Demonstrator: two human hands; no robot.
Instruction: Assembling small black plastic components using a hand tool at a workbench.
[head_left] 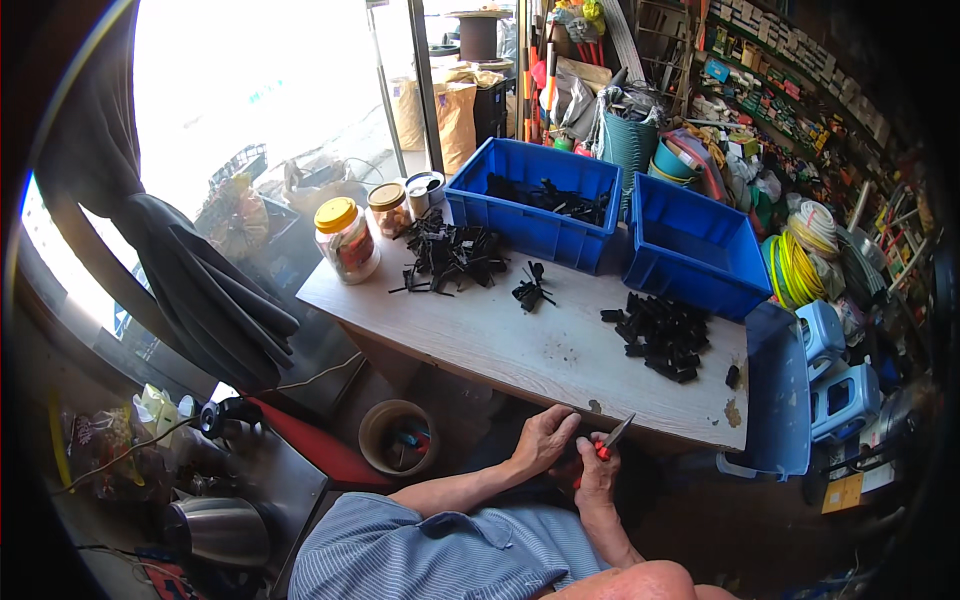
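Note:
My right hand (597, 472), in front of the table's near edge, is closed around red-handled scissors (619, 431), their blades pointing up and to the right. Beside it my left hand (545, 438) has its fingers curled together; whatever they may hold is hidden. Beyond both hands, on the pale wooden table (450, 320), lies a small cluster of black plastic pieces (532, 287) with thin stems. A larger tangled heap of stemmed black pieces (452, 252) is farther left. To the right is a pile of short black pieces (660, 335), with one loose black piece (733, 376) near it.
Along the table's back stand a blue bin (530, 236) holding black pieces and a second blue bin (690, 284). A yellow-lidded jar (347, 243) and a smaller jar (389, 209) occupy the back left corner. Below the table sits a waste bucket (366, 440); blue stools (845, 405) stand right.

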